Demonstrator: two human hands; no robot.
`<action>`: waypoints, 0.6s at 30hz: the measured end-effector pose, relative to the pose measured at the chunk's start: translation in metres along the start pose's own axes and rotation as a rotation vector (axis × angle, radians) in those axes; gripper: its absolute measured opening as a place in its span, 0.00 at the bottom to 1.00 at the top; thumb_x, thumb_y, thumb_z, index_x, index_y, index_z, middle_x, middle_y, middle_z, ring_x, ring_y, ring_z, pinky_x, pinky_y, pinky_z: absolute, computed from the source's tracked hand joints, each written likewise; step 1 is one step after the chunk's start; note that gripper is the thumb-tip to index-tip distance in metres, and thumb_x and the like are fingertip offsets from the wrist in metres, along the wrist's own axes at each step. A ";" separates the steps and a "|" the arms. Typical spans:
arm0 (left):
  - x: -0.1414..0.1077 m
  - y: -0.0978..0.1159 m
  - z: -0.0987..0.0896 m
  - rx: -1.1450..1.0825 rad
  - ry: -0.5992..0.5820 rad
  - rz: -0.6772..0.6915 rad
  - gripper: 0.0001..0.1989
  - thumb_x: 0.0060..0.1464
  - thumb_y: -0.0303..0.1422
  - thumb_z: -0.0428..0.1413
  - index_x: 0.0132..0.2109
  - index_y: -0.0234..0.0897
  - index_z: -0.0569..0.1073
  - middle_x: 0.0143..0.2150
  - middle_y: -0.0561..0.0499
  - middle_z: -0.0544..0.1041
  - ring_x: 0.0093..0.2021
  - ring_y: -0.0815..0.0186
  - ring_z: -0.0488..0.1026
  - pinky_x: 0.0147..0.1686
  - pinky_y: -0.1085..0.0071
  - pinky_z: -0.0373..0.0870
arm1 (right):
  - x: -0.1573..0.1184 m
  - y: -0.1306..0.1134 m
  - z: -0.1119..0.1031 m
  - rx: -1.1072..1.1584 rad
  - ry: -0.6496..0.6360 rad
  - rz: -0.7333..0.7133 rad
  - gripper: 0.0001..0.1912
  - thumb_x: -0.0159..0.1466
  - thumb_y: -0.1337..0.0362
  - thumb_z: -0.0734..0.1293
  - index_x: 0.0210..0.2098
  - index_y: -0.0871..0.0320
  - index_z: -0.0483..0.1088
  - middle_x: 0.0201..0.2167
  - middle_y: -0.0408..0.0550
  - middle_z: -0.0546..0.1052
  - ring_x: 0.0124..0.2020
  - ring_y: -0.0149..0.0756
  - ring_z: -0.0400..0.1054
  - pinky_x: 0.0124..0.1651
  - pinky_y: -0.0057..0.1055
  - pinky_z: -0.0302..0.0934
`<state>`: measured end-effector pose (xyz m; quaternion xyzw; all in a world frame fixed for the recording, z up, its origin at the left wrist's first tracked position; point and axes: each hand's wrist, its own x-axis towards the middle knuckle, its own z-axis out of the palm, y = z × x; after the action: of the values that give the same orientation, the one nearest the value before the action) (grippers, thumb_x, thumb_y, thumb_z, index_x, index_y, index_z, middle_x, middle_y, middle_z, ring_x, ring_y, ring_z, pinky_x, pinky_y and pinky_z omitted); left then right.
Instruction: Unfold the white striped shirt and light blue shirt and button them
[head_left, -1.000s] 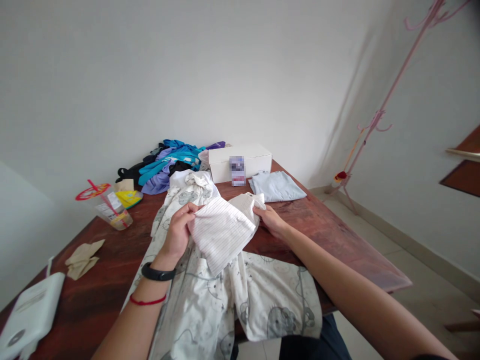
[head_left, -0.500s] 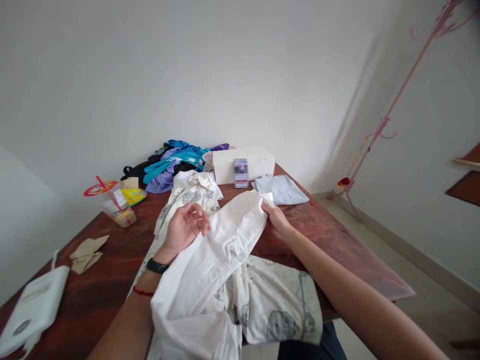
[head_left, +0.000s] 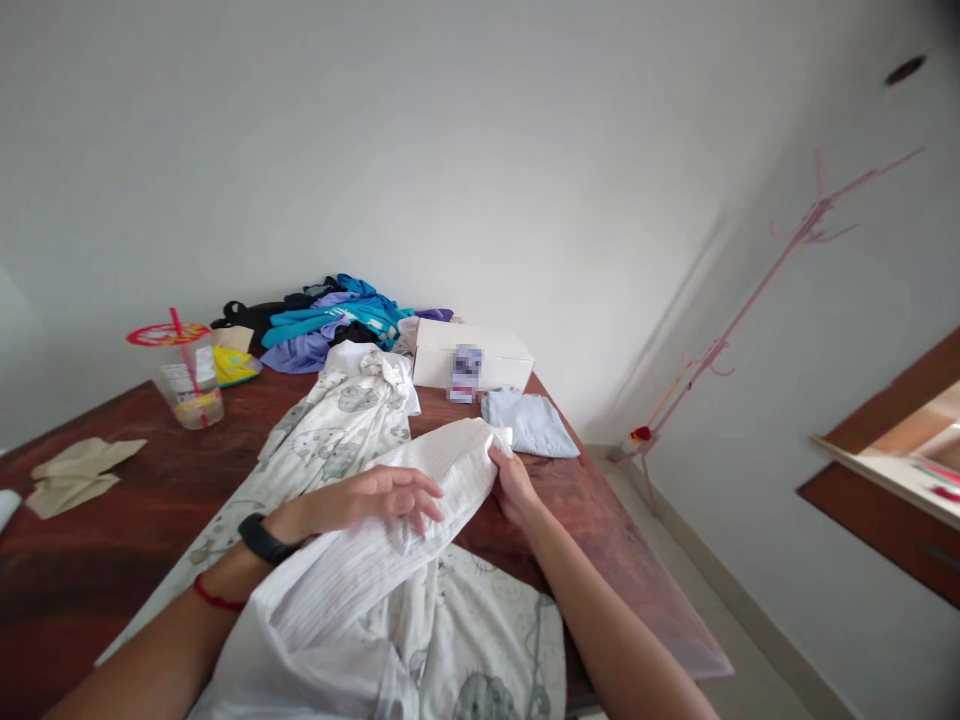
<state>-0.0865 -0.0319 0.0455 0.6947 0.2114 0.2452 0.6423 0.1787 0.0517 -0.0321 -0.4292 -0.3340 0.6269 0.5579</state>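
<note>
Pale grey-white wall [head_left: 450, 150] standing behind a dark red-brown wooden table [head_left: 622, 540]; a white cardboard box [head_left: 491, 342], the landmark, resting near the table's back edge. A clothes pile [head_left: 337, 320] in blue, purple and black is lying left of the box. A small pixelated purple packet [head_left: 465, 374] is standing against the box front, and a folded light-blue cloth [head_left: 529, 422] is lying just before the box's right end.

A white garment with fine stripes [head_left: 442, 460] is stretching from in front of the box toward the wearer, crossing a white garment with grey cartoon prints [head_left: 487, 590]. The right hand [head_left: 514, 485], nearer the box, is pinching the striped garment's far end, thumb and fingers closed on it. The left hand [head_left: 386, 497], wearing a black wristband [head_left: 262, 540], is hovering over or resting on the striped fabric, fingers loosely parted, gripping nothing; contact is hard to tell.

Well left of the box, a clear plastic cup with a red straw [head_left: 191, 385] is standing beside a yellow packet [head_left: 234, 366]. Crumpled beige paper [head_left: 79, 472] is lying farther left and nearer the wearer. Right of the box, beyond the table, a pink coat rack [head_left: 765, 285] is leaning in view.
</note>
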 end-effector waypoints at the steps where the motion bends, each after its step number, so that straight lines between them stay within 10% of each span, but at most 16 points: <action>1: -0.001 -0.002 0.000 -0.014 -0.057 -0.006 0.29 0.63 0.50 0.57 0.63 0.36 0.71 0.56 0.36 0.79 0.50 0.54 0.78 0.50 0.62 0.71 | 0.000 0.001 0.000 -0.003 0.004 -0.003 0.19 0.49 0.59 0.75 0.39 0.60 0.78 0.35 0.49 0.83 0.39 0.47 0.76 0.42 0.34 0.68; 9: 0.006 -0.008 0.020 0.158 -0.199 -0.188 0.29 0.60 0.51 0.60 0.62 0.40 0.72 0.37 0.46 0.84 0.41 0.59 0.81 0.43 0.69 0.72 | 0.001 0.004 -0.003 -0.001 -0.005 0.013 0.18 0.51 0.60 0.74 0.40 0.59 0.77 0.36 0.49 0.83 0.37 0.46 0.77 0.39 0.35 0.70; 18: -0.073 0.062 0.120 0.472 -0.059 -0.574 0.20 0.64 0.52 0.52 0.41 0.41 0.78 0.27 0.50 0.80 0.29 0.62 0.76 0.33 0.72 0.68 | -0.004 -0.002 -0.003 0.065 -0.039 0.008 0.15 0.55 0.61 0.73 0.42 0.57 0.77 0.39 0.47 0.83 0.35 0.40 0.77 0.33 0.31 0.70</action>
<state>-0.0716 -0.1762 0.0959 0.7429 0.4296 -0.0207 0.5129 0.1824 0.0478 -0.0314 -0.4000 -0.3225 0.6478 0.5625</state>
